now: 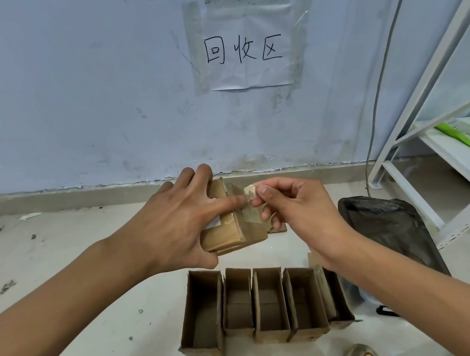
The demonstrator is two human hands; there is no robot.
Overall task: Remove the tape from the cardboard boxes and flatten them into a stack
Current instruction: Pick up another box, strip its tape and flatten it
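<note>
Open boxes (262, 305) and a black bag (394, 233) on the floor (55, 250).

Showing matt brown corrugated cardboard boxes (262, 305), glinting glossy black plastic bag (394, 233), looking creased white paper sign (247, 45), lying smooth pale tiled floor (94, 305).

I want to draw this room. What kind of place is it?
Probably a recycling corner of a storeroom. A handwritten paper sign taped to the wall reads "recycling area", open cardboard boxes stand in a row on the floor, and a white metal shelf rack stands at the right.

Brown taped box (237, 232) aloft; 5 open boxes (262, 305) floored.
</note>
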